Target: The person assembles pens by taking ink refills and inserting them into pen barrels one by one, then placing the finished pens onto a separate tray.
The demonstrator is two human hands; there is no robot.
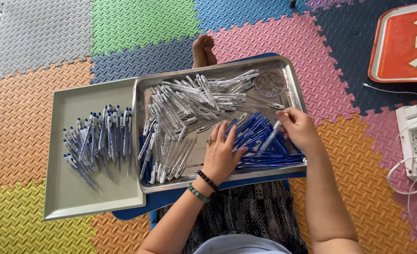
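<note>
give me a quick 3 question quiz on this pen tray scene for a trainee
1. True or false: the right hand holds a pen part above the blue refills.
2. Multiple choice: where do the finished pens lie? A) on the orange tray B) on the flat grey tray at the left C) on the floor mat
3. Short answer: what does the left hand rest on?

Key
1. True: its fingers pinch a clear pen barrel over the refills.
2. B: they lie on the grey tray, beside the steel tray.
3. The steel tray, fingers spread between the clear barrels and the blue refills.
</note>
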